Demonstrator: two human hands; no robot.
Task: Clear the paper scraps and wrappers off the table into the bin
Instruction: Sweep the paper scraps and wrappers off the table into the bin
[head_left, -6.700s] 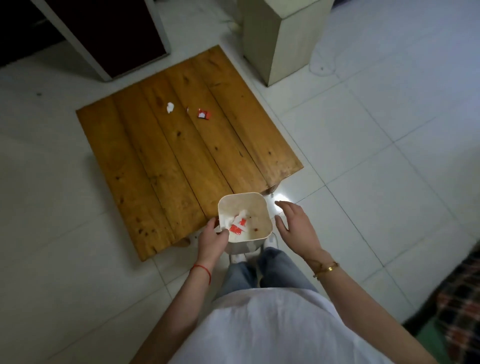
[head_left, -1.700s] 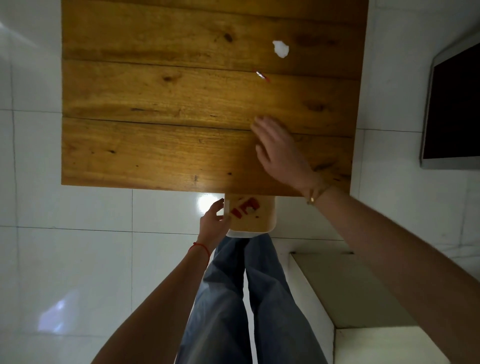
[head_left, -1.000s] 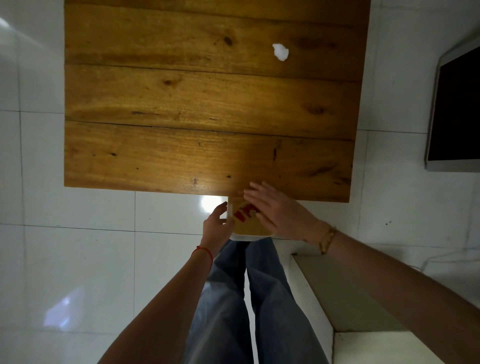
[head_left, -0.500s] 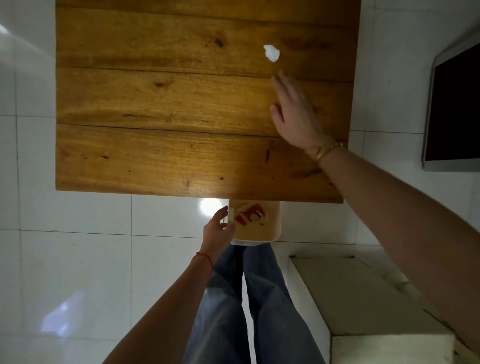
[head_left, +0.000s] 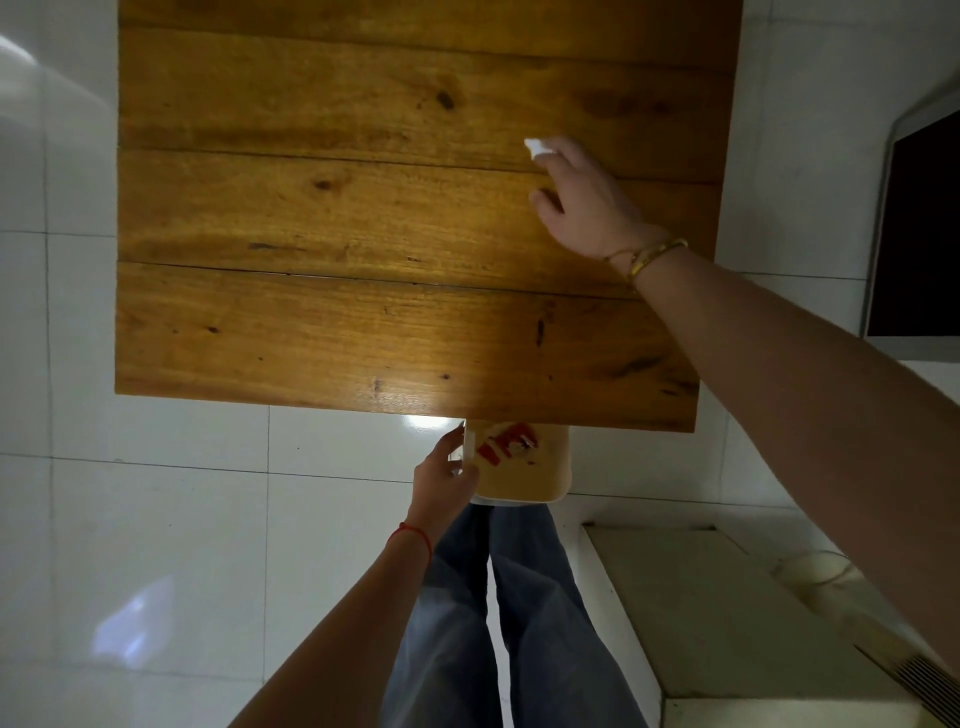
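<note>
A small white paper scrap (head_left: 536, 147) lies on the far right part of the wooden table (head_left: 332, 218). My right hand (head_left: 584, 202) reaches over the table. Its fingertips rest on the scrap's near side and the thumb stays spread apart below. My left hand (head_left: 445, 475) grips the left rim of the small white bin (head_left: 556, 467), held just below the table's near edge. Red wrappers (head_left: 506, 441) lie inside the bin. The bin's far edge is hidden under the table edge.
White tiled floor (head_left: 156, 493) surrounds the low table. A white-framed dark panel (head_left: 924, 234) stands at the right. A beige box-shaped unit (head_left: 727, 613) sits at the lower right, beside my legs in jeans (head_left: 493, 623).
My right hand has moved further across the table and its fingertips now touch the white scrap. The left hand and the bin have stayed at the table's near edge.
</note>
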